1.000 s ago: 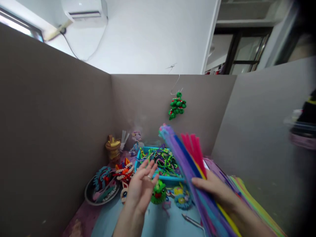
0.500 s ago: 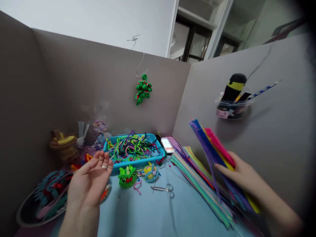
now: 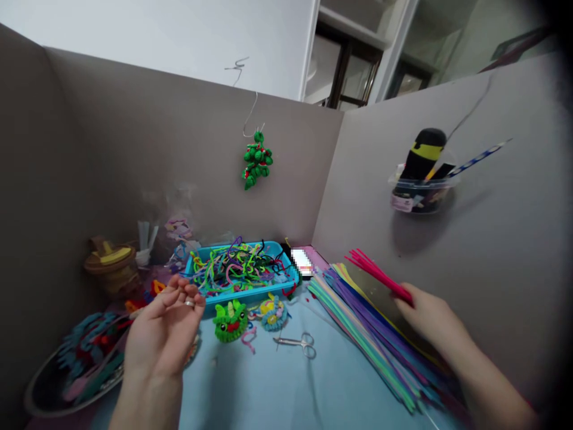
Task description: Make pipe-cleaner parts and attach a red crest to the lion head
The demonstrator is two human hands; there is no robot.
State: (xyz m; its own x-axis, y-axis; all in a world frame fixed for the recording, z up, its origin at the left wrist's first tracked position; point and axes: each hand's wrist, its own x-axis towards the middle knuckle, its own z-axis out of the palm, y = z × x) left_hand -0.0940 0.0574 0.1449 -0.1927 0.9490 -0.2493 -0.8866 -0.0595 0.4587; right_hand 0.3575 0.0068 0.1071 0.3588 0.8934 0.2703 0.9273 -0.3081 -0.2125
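We recorded the thin bundle of stems (image 3: 379,276) as hot pink. We identified bands of mint green, purple, blue and yellow in the wide stack (image 3: 367,334). We listed the tray (image 3: 250,295) as bright blue, the ornament (image 3: 257,160) as green with red accents, and the pencil (image 3: 481,157) as blue-and-white patterned.

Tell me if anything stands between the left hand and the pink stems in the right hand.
Nothing visible does: the space between the left hand and the pink stems, gripped in the right hand, looks open. The scissors and green figure rest on the blue surface, seemingly below a straight path.
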